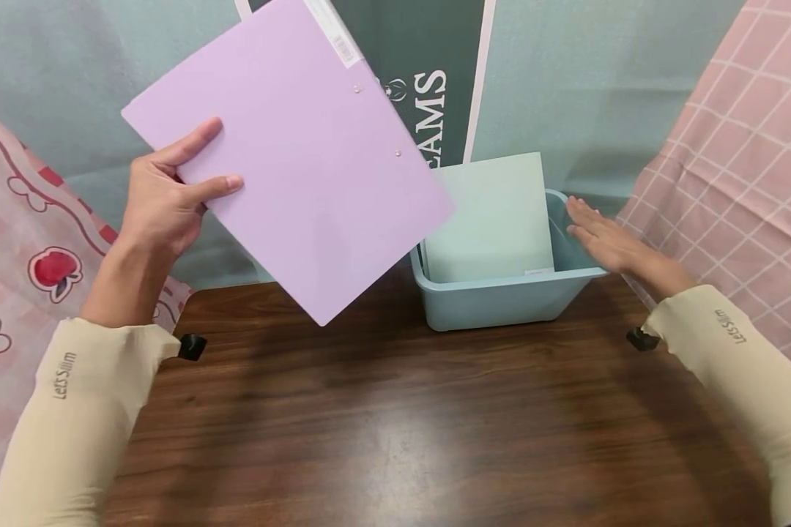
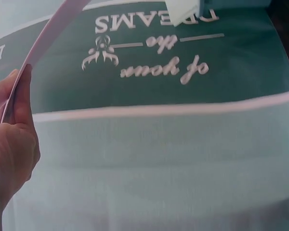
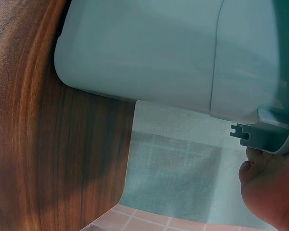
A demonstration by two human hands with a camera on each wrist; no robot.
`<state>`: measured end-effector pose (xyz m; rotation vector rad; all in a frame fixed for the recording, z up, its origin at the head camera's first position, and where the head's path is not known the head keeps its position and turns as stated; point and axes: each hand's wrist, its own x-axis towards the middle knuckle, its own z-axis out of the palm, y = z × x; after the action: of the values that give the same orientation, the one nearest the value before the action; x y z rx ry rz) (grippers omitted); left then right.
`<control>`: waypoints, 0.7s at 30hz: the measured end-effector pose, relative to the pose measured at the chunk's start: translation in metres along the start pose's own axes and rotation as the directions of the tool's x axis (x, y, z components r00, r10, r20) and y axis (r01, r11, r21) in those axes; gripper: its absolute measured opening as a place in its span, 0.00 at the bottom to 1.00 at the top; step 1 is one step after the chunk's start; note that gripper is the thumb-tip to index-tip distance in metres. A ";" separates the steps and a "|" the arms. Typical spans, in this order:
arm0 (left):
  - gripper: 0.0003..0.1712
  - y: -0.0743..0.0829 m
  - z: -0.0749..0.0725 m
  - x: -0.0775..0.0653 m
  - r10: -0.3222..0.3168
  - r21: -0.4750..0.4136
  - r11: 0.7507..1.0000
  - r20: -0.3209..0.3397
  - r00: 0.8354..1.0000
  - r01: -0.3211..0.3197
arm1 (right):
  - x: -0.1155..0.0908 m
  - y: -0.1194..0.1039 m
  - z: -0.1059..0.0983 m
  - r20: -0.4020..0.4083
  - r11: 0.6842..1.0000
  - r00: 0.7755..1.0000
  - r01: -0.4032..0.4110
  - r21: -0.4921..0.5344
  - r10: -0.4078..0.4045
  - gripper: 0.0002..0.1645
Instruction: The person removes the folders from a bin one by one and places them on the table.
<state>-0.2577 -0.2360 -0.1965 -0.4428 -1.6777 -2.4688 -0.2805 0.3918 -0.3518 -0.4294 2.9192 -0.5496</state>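
My left hand (image 1: pixel 171 194) grips a lilac folder (image 1: pixel 303 161) by its left edge, thumb and a finger showing on its face. The folder is tilted in the air and has two small rivets and a white label strip near its upper right edge. In the left wrist view the folder (image 2: pixel 43 43) appears nearly edge-on. A light blue plastic bin (image 1: pixel 494 304) stands on the table with a pale green folder (image 1: pixel 488 219) upright inside. My right hand (image 1: pixel 603 238) rests at the bin's right rim, fingers straight; the right wrist view shows it (image 3: pixel 267 187) beside the rim.
The dark brown wooden table (image 1: pixel 382 424) ends at a pale blue-green cloth (image 1: pixel 580 88) hanging behind the bin. A pink checked cloth (image 1: pixel 751 146) hangs on the right, and a pink patterned cloth (image 1: pixel 33 219) on the left.
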 end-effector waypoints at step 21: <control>0.45 0.018 -0.082 -0.016 -0.047 0.024 0.999 -0.041 0.998 0.048 | 0.000 -0.001 0.001 0.007 1.000 1.000 -0.017 -0.001 0.017 0.40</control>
<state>-0.2514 -0.3201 -0.2132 -0.3512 -1.7204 -2.4696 -0.2801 0.3911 -0.3522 -0.4052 2.9139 -0.5433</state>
